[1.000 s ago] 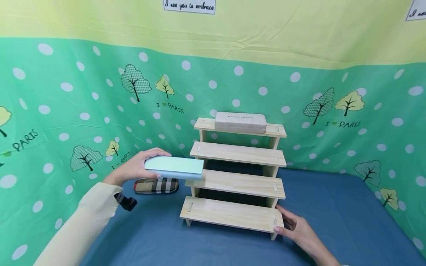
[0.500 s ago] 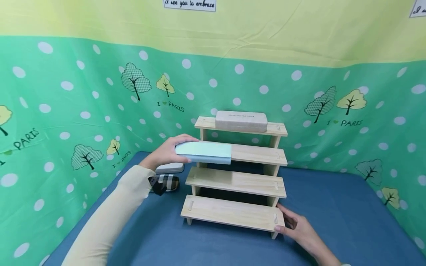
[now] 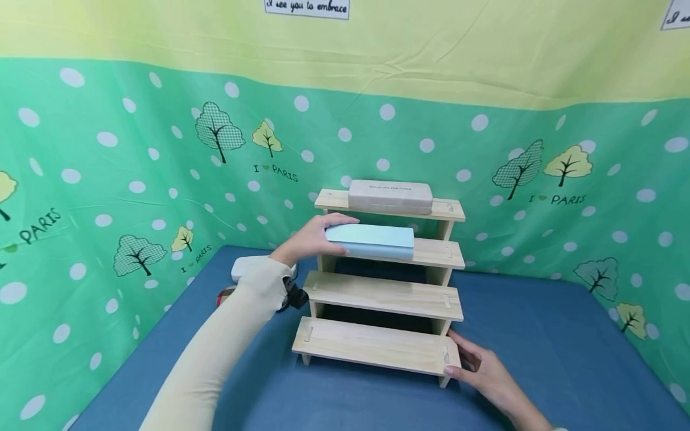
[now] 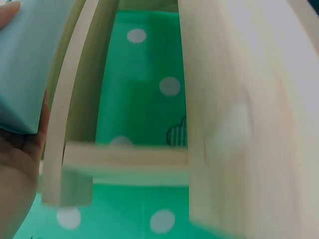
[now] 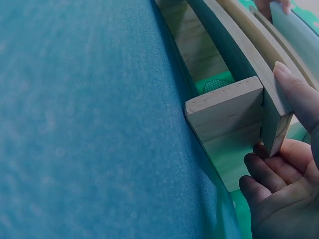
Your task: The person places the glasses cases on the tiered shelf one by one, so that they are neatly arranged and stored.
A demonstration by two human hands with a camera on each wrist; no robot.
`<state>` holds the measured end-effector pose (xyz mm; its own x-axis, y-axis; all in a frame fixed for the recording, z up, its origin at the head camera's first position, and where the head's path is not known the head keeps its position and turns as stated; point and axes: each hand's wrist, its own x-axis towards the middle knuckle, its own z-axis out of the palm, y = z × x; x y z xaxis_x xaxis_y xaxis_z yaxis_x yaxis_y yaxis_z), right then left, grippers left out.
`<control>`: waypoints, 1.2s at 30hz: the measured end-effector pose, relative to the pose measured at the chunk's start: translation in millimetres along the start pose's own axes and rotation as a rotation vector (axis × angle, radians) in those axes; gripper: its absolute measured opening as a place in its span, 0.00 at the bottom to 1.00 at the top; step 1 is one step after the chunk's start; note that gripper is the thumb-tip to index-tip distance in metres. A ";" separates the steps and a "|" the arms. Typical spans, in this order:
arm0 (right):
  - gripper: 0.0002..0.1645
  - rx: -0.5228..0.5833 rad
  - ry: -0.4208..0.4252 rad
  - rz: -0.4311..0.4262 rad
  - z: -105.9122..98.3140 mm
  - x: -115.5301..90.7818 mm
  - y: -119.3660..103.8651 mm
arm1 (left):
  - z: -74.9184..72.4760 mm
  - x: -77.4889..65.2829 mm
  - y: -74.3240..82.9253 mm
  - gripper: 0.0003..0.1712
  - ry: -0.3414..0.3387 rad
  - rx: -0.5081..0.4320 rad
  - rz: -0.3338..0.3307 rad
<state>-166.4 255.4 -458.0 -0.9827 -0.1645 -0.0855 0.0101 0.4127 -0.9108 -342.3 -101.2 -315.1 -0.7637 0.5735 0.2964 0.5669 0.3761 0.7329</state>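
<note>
My left hand (image 3: 309, 239) grips the left end of a light blue glasses case (image 3: 372, 240), thumb in front and fingers behind. The case lies lengthwise at the second shelf from the top of a stepped wooden stand (image 3: 377, 293), overlapping that shelf in the head view. In the left wrist view, the case (image 4: 35, 59) shows at the upper left, beside the shelf edges. Down at the lowest shelf, my right hand (image 3: 487, 374) holds its right end; in the right wrist view, the thumb lies over the board's end (image 5: 279, 129) and the fingers curl underneath.
A grey glasses case (image 3: 390, 197) rests on the top shelf. Left of the stand, a white case (image 3: 248, 267) and a plaid case (image 3: 223, 296) lie on the blue cloth (image 3: 539, 347), partly hidden by my left sleeve. A green dotted curtain (image 3: 426, 145) hangs behind.
My left hand has carried the light blue glasses case rightward and up, from left of the stand to the second shelf from the top. My right hand has stayed on the lowest shelf.
</note>
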 end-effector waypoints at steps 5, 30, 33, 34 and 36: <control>0.43 0.013 -0.002 -0.002 0.6 0.4 -0.5 | 11.0 13.1 3.0 0.37 -0.035 -0.004 0.027; 0.45 0.010 0.012 0.016 1.8 0.6 1.1 | 25.0 31.4 3.2 0.36 -0.085 -0.026 -0.066; 0.44 0.016 0.008 0.015 1.2 0.8 1.6 | 25.8 31.7 2.3 0.36 -0.092 -0.020 -0.061; 0.44 0.017 0.008 0.015 1.1 0.8 1.6 | 25.9 31.8 2.3 0.36 -0.093 -0.013 -0.059; 0.44 0.019 0.006 0.016 0.9 1.1 1.5 | 26.3 32.2 2.0 0.37 -0.099 0.000 -0.060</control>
<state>-167.3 255.1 -459.8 -0.9835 -0.1525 -0.0972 0.0289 0.3981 -0.9169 -357.7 -62.9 -320.3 -0.7619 0.6190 0.1905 0.5215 0.4119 0.7473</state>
